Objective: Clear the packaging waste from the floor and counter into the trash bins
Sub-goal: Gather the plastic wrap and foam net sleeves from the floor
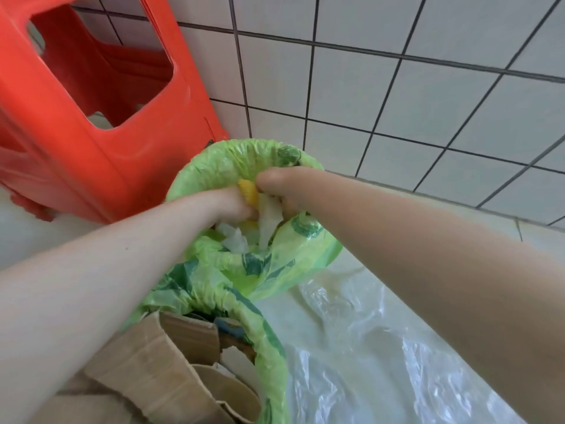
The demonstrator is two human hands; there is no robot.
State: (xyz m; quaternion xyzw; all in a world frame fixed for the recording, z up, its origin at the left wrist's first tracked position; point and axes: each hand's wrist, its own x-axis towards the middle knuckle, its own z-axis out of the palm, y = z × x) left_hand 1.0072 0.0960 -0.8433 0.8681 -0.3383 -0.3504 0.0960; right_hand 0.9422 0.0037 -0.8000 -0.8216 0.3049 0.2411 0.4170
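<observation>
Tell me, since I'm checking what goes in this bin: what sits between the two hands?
In the head view, a yellow wad and pale crumpled wrapping sit between the left hand and right hand, over the far green-lined bin.

Stool (91,123) upper left of frame, against the tiled wall (397,96). Far bin (214,162) at centre, just right of the stool; my hands meet over it, left hand (232,205), right hand (281,188). Near bin (272,356) bottom centre with cardboard (159,356) in it. Plastic sheet (382,356) on the floor, lower right.
</observation>
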